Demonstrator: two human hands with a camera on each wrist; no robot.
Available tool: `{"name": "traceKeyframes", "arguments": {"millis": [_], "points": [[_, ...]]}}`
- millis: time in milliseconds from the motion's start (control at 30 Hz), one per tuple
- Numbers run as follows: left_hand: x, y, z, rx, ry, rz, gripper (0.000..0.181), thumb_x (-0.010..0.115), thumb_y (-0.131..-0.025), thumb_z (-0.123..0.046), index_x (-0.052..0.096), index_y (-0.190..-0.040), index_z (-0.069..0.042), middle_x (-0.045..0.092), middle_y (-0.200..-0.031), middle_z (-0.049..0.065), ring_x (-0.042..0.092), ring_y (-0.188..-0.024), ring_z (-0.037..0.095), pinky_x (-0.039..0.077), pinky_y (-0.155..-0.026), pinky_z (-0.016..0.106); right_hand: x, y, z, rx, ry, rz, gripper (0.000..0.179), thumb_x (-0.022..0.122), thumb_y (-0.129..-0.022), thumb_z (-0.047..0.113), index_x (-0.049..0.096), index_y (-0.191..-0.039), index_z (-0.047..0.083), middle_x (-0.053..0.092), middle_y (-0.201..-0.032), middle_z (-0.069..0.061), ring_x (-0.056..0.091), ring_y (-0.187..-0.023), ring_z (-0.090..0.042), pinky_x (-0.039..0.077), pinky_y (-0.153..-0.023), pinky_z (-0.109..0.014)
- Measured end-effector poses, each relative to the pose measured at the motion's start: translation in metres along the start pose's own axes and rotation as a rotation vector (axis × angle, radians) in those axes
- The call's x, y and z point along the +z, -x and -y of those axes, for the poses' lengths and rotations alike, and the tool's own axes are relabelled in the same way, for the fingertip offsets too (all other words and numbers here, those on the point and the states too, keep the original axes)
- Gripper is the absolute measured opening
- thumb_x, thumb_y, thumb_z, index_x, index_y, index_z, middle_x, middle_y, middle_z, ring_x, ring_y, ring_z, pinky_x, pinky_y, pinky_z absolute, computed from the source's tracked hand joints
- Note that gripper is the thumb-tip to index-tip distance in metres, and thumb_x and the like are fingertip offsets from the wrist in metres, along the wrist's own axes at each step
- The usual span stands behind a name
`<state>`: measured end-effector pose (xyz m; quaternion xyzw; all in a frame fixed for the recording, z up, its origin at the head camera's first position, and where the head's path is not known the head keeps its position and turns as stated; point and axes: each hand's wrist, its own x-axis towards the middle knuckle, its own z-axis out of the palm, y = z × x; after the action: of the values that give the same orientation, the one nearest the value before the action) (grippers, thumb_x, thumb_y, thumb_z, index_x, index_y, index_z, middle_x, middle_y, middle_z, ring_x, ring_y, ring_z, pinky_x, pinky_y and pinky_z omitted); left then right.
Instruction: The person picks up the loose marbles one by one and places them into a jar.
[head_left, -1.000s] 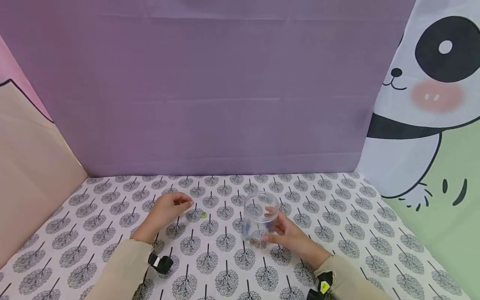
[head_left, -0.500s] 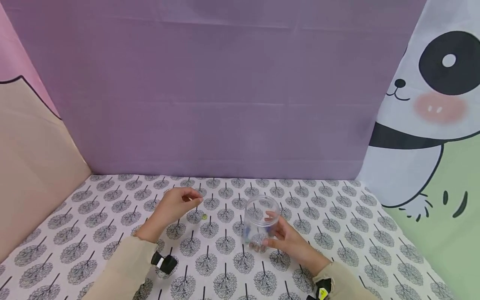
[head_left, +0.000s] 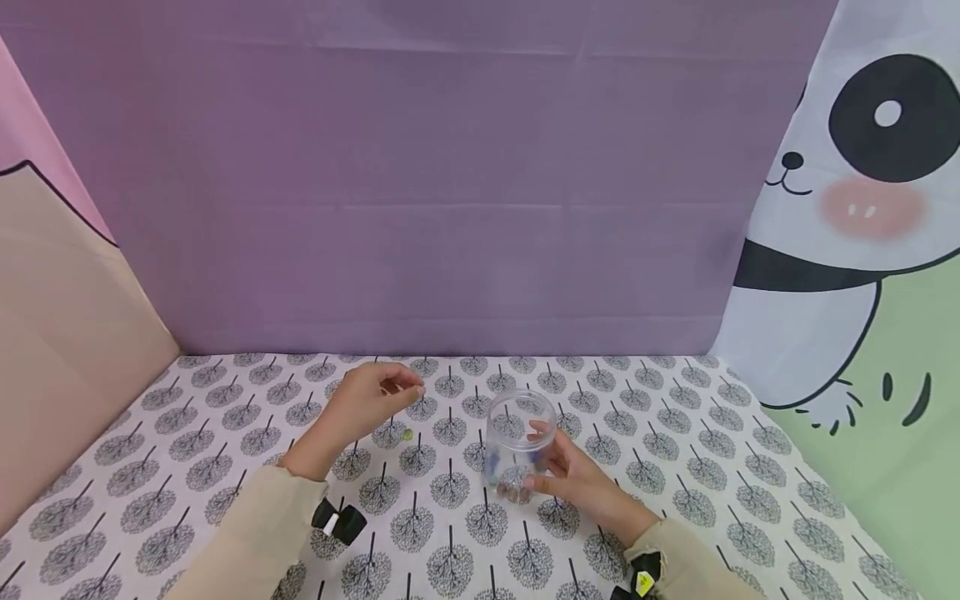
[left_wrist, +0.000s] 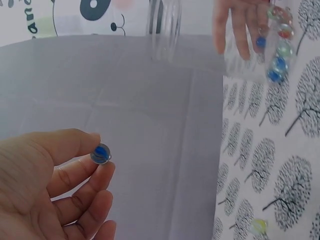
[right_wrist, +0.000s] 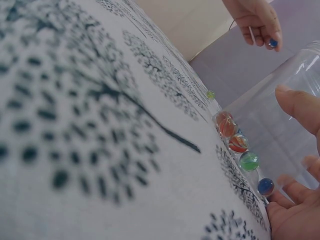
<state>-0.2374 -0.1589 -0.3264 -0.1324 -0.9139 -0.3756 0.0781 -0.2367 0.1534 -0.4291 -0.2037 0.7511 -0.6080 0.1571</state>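
Between thumb and index fingertip, my left hand [head_left: 367,402] pinches a clear glass marble with a blue swirl [left_wrist: 101,154]. It is raised over the cloth, left of a clear plastic jar [head_left: 517,442]. The jar stands upright with no lid on its open top. My right hand [head_left: 581,479] holds the jar from the right, thumb at the near side and fingers around the far side. Inside at the bottom lie several marbles: orange-red ones [right_wrist: 238,143], a green one [right_wrist: 249,161] and blue ones [left_wrist: 279,64].
A single yellow-green marble [head_left: 407,434] lies on the tree-print cloth [head_left: 450,529], left of the jar and below my left hand. A purple backdrop [head_left: 450,208] rises behind the table. Printed panels, one with a panda [head_left: 802,333], flank it.
My left hand has risen and moved right toward the jar, carrying the marble. The right hand and jar stay in place, and the yellow-green marble has not moved.
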Motion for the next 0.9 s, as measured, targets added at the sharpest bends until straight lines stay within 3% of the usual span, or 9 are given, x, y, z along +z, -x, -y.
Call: {"name": "traceKeyframes", "arguments": {"millis": [467,900], "points": [[0.011,-0.004,-0.020,0.071,0.042,-0.017,0.015,0.067,-0.087,-0.020,0.071,-0.099,-0.012,0.068,-0.089,-0.003,0.059,-0.080,0.014,0.048,-0.068,0.029,0.002,-0.001,0.004,-0.005,0.015,-0.005,0.089,0.075,-0.079,0.019,0.021,-0.149,0.014,0.026,-0.149,-0.025,0.026,-0.137,-0.040,0.022,-0.111,-0.042],[0.022,-0.004,-0.044,0.086,0.098,-0.014,0.014,0.067,-0.087,-0.020,0.071,-0.099,-0.014,0.067,-0.090,-0.004,0.058,-0.082,0.013,0.048,-0.073,0.030,0.001,0.002,0.004,0.015,0.022,-0.006,0.089,0.074,-0.080,0.021,0.020,-0.149,0.013,0.028,-0.148,-0.024,0.028,-0.136,-0.039,0.023,-0.110,-0.042]]}}
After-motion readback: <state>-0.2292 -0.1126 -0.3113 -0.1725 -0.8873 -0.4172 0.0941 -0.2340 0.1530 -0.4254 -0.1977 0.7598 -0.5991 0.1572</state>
